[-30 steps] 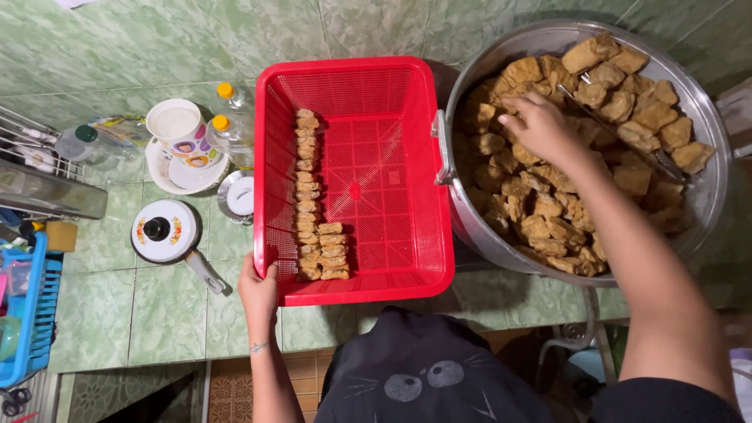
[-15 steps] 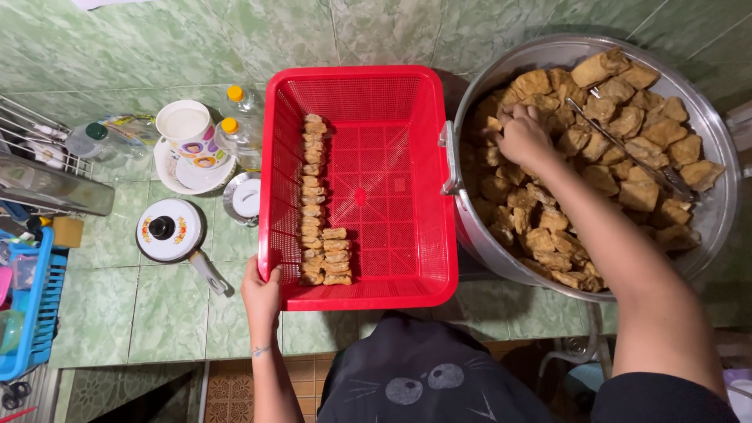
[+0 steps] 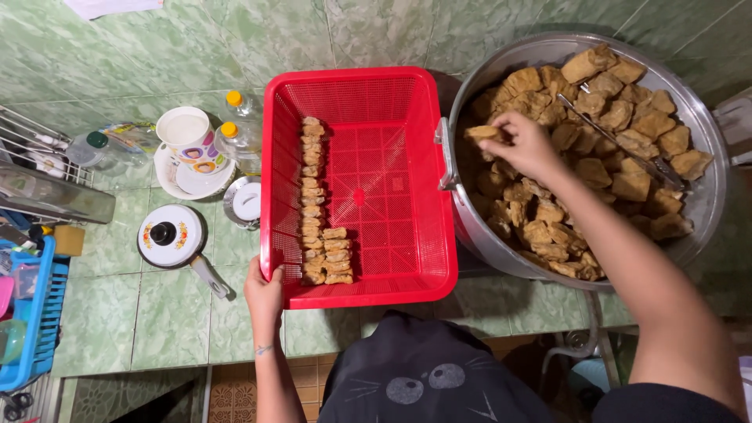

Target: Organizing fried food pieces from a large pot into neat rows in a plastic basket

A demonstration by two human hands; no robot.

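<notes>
Fried tofu pieces point(image 3: 576, 157) fill the big metal pot point(image 3: 709, 196) at the right end of the green tiled counter point(image 3: 164, 313), and my right hand point(image 3: 521, 145) is down among them near the pot's left rim, fingers pinched around one golden piece point(image 3: 479, 133) that sits just clear of the heap. Metal tongs point(image 3: 619, 145) lie slantwise across the tofu, a little to the right of that hand and not touching it. Just beside the pot, touching its left handle, sits the red plastic basket point(image 3: 392, 102); inside it a single row of tofu point(image 3: 312, 196) runs along the left wall, with a short second stack point(image 3: 337, 254) started at the near-left corner. My left hand point(image 3: 265, 294) grips the basket's near-left corner, thumb hooked over the rim, fingers curled underneath where I cannot see them. Left of the basket, toward the counter's back edge, a white mug point(image 3: 186, 137) stands on plates beside two clear bottles with yellow caps point(image 3: 235, 121). Nearer the front edge lies a white pot lid with a black knob point(image 3: 168, 235). A blue plastic crate point(image 3: 43, 321) hangs at the counter's left end.
</notes>
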